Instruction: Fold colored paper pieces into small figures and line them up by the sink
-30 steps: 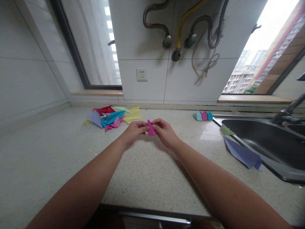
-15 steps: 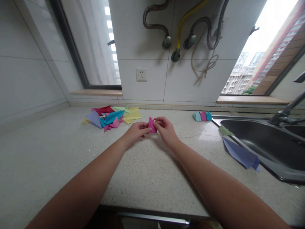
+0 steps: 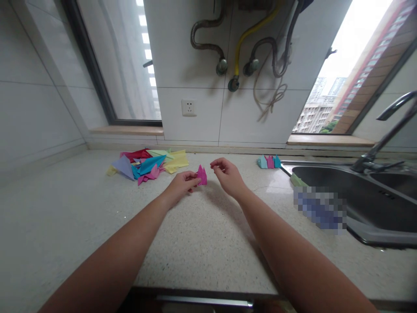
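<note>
Over the middle of the counter, my left hand (image 3: 183, 184) pinches a small magenta folded-paper piece (image 3: 202, 175) by its left side; pointed tips stick up from its top. My right hand (image 3: 228, 176) is just to the right of it, apart from the paper, with loosely curled fingers and nothing visible in them. Left of my left hand lies a heap of coloured folded papers (image 3: 150, 164) in red, blue, lilac, pink, green and yellow. Three small folded pieces, pale blue, pink and teal (image 3: 277, 162), stand in a row near the sink.
A steel sink (image 3: 321, 178) with a tap (image 3: 374, 156) is set into the counter (image 3: 202, 243) on the right. By its rim lie a green paper (image 3: 297, 180) and a pixelated blue-purple shape (image 3: 321, 212). A socket (image 3: 189, 108) and pipes (image 3: 237, 48) are on the tiled wall.
My right hand has let go of the magenta folded paper and moved slightly away to the right. My left hand still holds it. The whole view has shifted a little.
</note>
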A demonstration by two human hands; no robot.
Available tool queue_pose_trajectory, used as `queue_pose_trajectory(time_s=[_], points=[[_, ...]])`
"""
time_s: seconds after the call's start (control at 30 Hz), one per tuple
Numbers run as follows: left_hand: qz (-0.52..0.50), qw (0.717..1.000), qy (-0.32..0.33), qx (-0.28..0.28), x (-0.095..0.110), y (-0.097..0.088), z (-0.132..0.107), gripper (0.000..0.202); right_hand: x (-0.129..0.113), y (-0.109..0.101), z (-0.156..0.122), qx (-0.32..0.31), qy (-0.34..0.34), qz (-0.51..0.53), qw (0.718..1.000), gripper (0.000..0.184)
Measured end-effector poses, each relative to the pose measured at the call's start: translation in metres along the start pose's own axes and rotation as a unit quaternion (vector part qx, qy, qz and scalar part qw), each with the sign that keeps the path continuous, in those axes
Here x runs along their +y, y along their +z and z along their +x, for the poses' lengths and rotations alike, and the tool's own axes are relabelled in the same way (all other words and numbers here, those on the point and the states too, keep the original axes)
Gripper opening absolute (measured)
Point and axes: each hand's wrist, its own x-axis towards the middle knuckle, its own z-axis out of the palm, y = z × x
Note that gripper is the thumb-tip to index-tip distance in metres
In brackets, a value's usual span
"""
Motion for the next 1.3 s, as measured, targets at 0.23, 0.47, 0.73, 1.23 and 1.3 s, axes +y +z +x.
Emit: queue_pose_trajectory(time_s=[0.23,0.47,0.73,1.23,1.3], points=[[0.003,1.0,0.001,-0.015,0.0,0.003,-0.002,0.035,-0.036,-0.07,-0.007,-0.117,-0.055,-0.152,0.98,0.01],[0.021,1.0,-0.022,0.002,-0.008,0.013,0.004,0.034,0.04,-0.096,-0.053,-0.007,0.072,-0.143,0.987,0.015],[0.052,0.997,-0.042,-0.023,0.011,0.056,0.068,0.033,0.044,-0.102,-0.052,0.095,0.056,-0.082,0.991,0.011],[0.141,0.987,-0.058,-0.054,-0.029,0.21,0.242,0.021,0.088,-0.084,-0.041,0.091,0.119,-0.032,0.988,0.011],[0.175,0.982,-0.054,-0.053,-0.032,0.215,0.25,0.019,0.089,-0.085,-0.041,0.087,0.127,-0.031,0.988,0.011]])
